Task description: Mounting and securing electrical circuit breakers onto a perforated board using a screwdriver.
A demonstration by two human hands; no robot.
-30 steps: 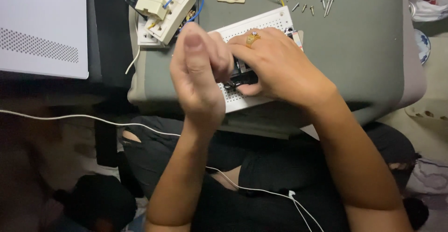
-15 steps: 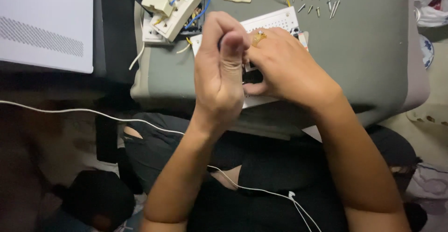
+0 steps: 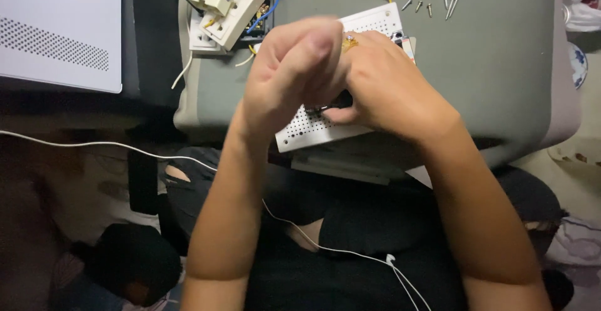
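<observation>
Grey padded lap tray [image 3: 501, 67] carries a white perforated plastic breadboard [image 3: 313, 129], steadying it. Left hand [image 3: 288, 79] and right hand [image 3: 382, 92] pinch a small dark part [image 3: 338, 102] together above it, seemingly for precision

**Bare arms, gold ring, dark clothes**

Both forearms were bare, no sleeves in view. Right hand [image 3: 382, 92] wore a gold ring [image 3: 349, 42] w/ a small stone, probably. Left hand [image 3: 289, 76] showed no jewellery. Lap clothing was black; dark trousers looked ripped at one knee.
</observation>
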